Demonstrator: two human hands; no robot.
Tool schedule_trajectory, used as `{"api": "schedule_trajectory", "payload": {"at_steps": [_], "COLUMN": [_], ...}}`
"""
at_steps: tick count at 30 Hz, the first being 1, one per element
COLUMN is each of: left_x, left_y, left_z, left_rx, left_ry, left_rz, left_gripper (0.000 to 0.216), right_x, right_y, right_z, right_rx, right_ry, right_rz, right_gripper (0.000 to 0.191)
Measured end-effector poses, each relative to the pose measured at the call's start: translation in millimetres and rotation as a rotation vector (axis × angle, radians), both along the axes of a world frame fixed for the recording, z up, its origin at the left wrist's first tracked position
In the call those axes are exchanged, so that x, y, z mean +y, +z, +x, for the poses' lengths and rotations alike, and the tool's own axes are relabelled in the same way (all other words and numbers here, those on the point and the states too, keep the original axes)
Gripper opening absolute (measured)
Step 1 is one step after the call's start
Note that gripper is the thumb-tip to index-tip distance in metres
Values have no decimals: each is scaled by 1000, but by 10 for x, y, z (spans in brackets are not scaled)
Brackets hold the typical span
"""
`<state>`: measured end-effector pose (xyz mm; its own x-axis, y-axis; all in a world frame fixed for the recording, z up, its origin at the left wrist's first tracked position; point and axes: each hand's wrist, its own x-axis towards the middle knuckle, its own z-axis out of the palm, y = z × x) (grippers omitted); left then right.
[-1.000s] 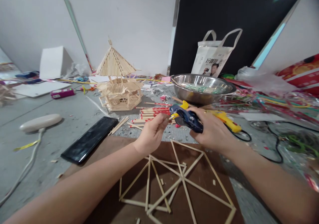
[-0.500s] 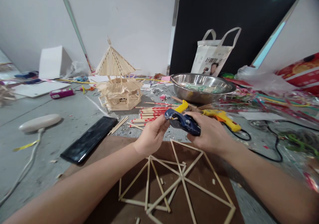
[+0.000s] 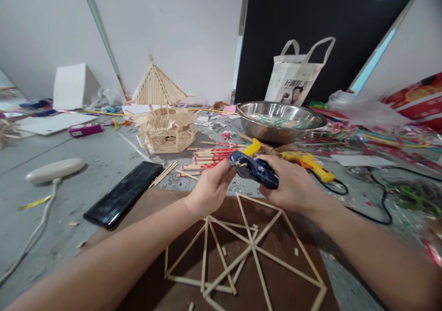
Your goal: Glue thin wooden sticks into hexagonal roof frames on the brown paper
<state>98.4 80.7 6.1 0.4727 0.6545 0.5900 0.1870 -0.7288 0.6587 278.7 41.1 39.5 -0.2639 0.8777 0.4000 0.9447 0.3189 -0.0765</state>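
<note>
My right hand (image 3: 285, 177) is wrapped round dark blue hand cutters (image 3: 257, 170), held tilted above the far edge of a brown board. Close against the cutters' tip, my left hand (image 3: 214, 186) is closed in a pinch. A pale sliver like a wooden stick shows by the jaws; most of it is hidden by my fingers. Behind the cutters a yellow piece (image 3: 253, 147) sticks up, and I cannot tell whether it belongs to them. Below my hands, a spoked frame of thin wooden sticks (image 3: 272, 258) lies on the brown board (image 3: 145, 251), overlapping a second stick frame (image 3: 189, 278).
Red-marked sticks (image 3: 207, 156) lie beyond my hands, with a stick pavilion model (image 3: 165, 131) behind. A yellow glue gun (image 3: 311, 164) with a black cord is at right, near a steel bowl (image 3: 286, 133). At left are a phone (image 3: 122, 193) and a white corded device (image 3: 55, 170).
</note>
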Motion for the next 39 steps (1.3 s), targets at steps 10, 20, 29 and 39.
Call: {"api": "schedule_trajectory", "payload": {"at_steps": [10, 20, 29, 39], "left_x": [-8, -14, -32, -26], "left_y": [30, 21, 15, -22], "left_z": [11, -8, 15, 10], "left_rx": [-1, 1, 9, -3], "left_ry": [-9, -36, -36, -36], "left_rz": [19, 29, 27, -28], "left_gripper": [25, 23, 20, 18], "right_x": [-4, -6, -3, 22], "right_y": [-11, -18, -31, -54], "right_z": [9, 18, 20, 23], "right_rx": [-5, -45, -74, -96], "right_ry": [-4, -20, -61, -96], "right_rz": [30, 17, -6, -74], "right_gripper": [48, 42, 38, 27]}}
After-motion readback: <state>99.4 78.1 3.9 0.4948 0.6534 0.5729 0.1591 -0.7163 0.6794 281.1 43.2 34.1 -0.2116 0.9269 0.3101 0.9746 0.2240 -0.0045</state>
